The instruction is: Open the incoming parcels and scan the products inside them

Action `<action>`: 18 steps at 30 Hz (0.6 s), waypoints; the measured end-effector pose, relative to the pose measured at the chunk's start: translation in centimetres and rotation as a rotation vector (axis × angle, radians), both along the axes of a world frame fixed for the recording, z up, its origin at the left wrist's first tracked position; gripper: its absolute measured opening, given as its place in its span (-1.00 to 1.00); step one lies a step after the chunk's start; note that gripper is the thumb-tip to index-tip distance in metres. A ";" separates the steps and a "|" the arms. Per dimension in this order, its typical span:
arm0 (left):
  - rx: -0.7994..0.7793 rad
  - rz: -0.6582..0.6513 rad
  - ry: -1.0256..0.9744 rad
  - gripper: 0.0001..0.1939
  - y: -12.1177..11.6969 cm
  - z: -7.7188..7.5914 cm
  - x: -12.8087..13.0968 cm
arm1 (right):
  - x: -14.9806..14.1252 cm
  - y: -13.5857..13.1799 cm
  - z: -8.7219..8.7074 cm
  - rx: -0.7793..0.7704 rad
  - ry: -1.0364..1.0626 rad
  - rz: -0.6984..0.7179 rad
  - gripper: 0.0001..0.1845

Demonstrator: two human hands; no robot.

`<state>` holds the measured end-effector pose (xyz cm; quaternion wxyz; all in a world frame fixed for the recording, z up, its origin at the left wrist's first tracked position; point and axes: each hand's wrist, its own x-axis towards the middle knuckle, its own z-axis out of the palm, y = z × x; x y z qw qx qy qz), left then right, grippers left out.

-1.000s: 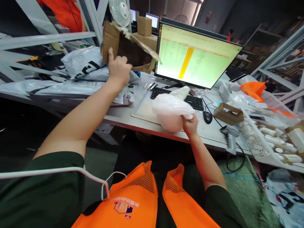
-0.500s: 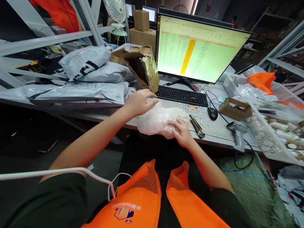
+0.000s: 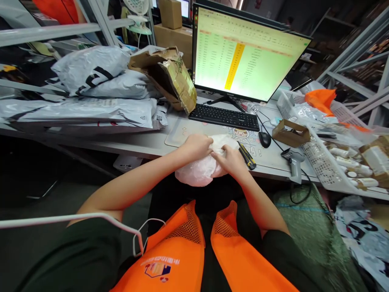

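A crumpled bundle of white, translucent plastic wrap (image 3: 196,172) lies at the desk's front edge and hangs partly over it. My left hand (image 3: 198,147) is closed on the upper side of the wrap, fingers curled. From the right, my right hand (image 3: 231,161) grips the same wrap, thumb and fingers pinching it close to the left hand. Whatever may be inside the bundle is hidden. Just right of my right hand, a yellow and black utility knife (image 3: 246,155) rests on the printed desk mat (image 3: 179,132).
Behind the mat stand a keyboard (image 3: 225,117) and a monitor (image 3: 243,56). An open cardboard box (image 3: 185,87) and grey mailer bags (image 3: 121,113) lie left. To the right are a mouse (image 3: 265,139), a barcode scanner (image 3: 294,164), a small carton (image 3: 290,134) and a white basket (image 3: 322,166).
My left hand has come down and right, from reaching over the wrap to gripping it beside my right hand. The bundle sits slightly lower and more bunched. The whole view has shifted.
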<state>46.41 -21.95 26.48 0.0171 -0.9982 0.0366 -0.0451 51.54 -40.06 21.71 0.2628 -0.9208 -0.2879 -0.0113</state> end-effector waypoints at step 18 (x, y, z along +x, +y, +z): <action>-0.190 0.169 -0.259 -0.66 4.7 -4.1 4.2 | 0.2 -1.1 -3.2 0.163 -0.710 0.484 -0.55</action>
